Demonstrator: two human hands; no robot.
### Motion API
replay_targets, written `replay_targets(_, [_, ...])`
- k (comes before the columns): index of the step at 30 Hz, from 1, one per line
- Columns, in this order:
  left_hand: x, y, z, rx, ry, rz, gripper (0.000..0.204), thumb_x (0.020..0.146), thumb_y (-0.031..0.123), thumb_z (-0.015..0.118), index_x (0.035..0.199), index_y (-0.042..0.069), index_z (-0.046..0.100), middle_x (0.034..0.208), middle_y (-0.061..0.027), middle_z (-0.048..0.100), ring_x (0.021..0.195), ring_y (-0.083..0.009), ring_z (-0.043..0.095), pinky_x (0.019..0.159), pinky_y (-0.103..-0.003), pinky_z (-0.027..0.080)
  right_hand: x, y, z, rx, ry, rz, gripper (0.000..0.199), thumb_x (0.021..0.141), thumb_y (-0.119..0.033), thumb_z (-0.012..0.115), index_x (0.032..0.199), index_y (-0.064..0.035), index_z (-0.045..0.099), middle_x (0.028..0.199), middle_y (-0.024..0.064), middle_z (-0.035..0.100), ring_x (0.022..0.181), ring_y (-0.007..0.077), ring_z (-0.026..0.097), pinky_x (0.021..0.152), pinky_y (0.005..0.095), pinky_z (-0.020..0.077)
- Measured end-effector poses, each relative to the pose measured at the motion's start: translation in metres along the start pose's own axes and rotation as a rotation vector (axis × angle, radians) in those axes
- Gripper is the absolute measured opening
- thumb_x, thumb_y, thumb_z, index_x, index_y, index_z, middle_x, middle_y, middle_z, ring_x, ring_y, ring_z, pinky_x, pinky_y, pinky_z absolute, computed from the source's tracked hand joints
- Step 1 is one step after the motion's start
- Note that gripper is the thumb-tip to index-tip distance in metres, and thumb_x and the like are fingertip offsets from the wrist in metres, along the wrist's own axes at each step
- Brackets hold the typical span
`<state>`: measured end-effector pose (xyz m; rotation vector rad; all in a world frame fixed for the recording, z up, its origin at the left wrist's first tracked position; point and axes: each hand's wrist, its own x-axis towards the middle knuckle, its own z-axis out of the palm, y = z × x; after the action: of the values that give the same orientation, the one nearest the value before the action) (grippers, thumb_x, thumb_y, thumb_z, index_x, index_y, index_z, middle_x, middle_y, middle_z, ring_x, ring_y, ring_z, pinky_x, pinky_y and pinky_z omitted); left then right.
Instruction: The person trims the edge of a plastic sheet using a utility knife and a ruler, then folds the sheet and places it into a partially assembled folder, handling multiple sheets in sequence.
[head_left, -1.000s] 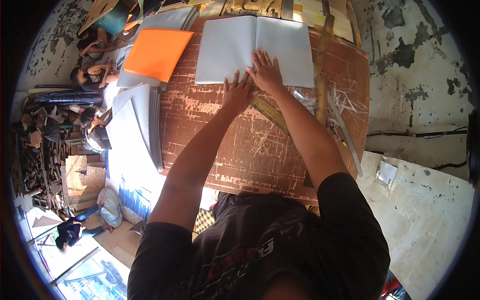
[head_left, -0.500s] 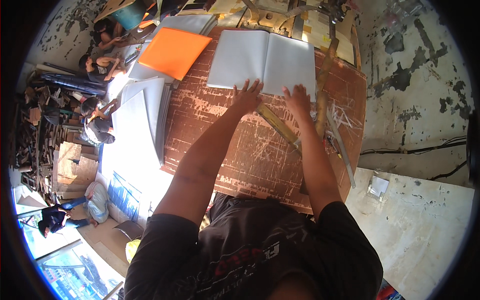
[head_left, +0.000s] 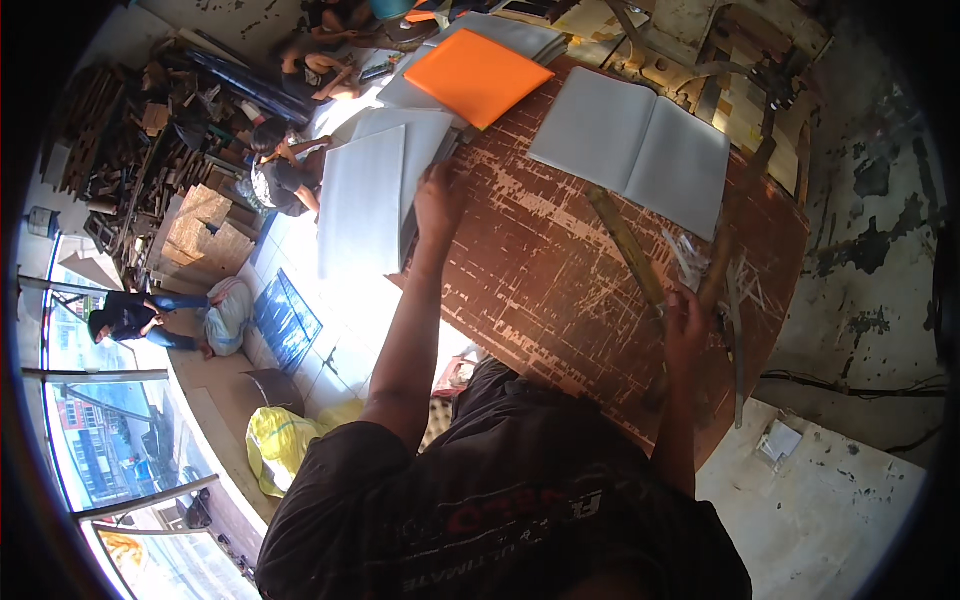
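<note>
Gripping loosely: left hand [head_left: 438, 200] is pinching the white sheet stack [head_left: 365, 200] edge — light, floppy; right hand [head_left: 687, 325] is closing on the long ruler [head_left: 627, 247].

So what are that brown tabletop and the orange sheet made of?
The tabletop looks like wood or board under a reddish-brown coat, matte and worn: pale scratches and flaked patches show through. The orange sheet seems thin card or plastic, smooth and evenly coloured with crisp edges; which one, I cannot tell.

A worn brown table [head_left: 560, 270] carries an open grey book [head_left: 635, 150], an orange sheet [head_left: 478, 75] and a ruler [head_left: 628, 250].
</note>
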<state>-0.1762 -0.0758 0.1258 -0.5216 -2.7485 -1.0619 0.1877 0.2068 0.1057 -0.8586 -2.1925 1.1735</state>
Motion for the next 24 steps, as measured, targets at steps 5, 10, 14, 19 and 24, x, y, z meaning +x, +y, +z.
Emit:
replay_targets(5, [-0.034,-0.032,-0.047,0.681,0.016,-0.296,0.083,0.087,0.039,0.076,0.152,0.003,0.04,0.152,-0.0271,0.045,0.138,-0.0437,0.047,0.111,-0.047,0.044,-0.015,0.023,0.024,0.308,-0.11,0.088,0.028,0.105,-0.018,0.057,0.129,-0.004,0.062,0.111,0.0095,0.072,0.104,0.0157,0.068,0.091,0.0295,0.0519])
replay_targets(10, [-0.051,-0.08,-0.055,0.597,-0.104,-0.257,0.078,0.083,0.015,0.074,0.152,0.008,0.04,0.153,-0.0264,0.043,0.138,-0.0429,0.048,0.105,-0.046,0.05,-0.003,-0.024,0.048,0.352,-0.231,0.026,0.028,0.104,-0.018,0.058,0.128,-0.0039,0.062,0.107,0.0077,0.072,0.099,0.0131,0.068,0.086,0.0288,0.0523])
replay_targets(14, [-0.041,-0.052,-0.068,0.547,-0.239,-0.287,0.062,0.082,0.01,0.069,0.142,0.009,0.052,0.138,-0.026,0.059,0.123,-0.0428,0.061,0.096,-0.047,0.054,0.001,-0.036,0.061,0.341,-0.332,-0.028,0.028,0.103,-0.019,0.06,0.128,-0.0045,0.063,0.101,0.0063,0.073,0.094,0.0117,0.068,0.081,0.0293,0.0525])
replay_targets(19, [-0.043,-0.001,-0.1,0.194,-0.174,-0.052,0.031,0.09,0.006,0.054,0.119,0.005,0.066,0.105,-0.027,0.071,0.104,-0.0435,0.067,0.089,-0.05,0.054,-0.002,-0.042,0.088,0.459,-0.524,0.013,0.028,0.103,-0.019,0.061,0.127,-0.0031,0.063,0.104,0.0079,0.073,0.101,0.0143,0.07,0.081,0.0303,0.0538])
replay_targets(24, [-0.048,0.094,-0.147,-0.128,-0.264,0.003,0.043,0.097,0.013,0.058,0.138,0.003,0.059,0.115,-0.0234,0.072,0.102,-0.0324,0.072,0.09,-0.04,0.054,0.0,-0.041,0.104,0.677,-0.764,0.14,0.051,0.106,-0.04,0.056,0.14,-0.0027,0.052,0.132,0.0138,0.065,0.122,0.0235,0.064,0.1,0.0384,0.0507])
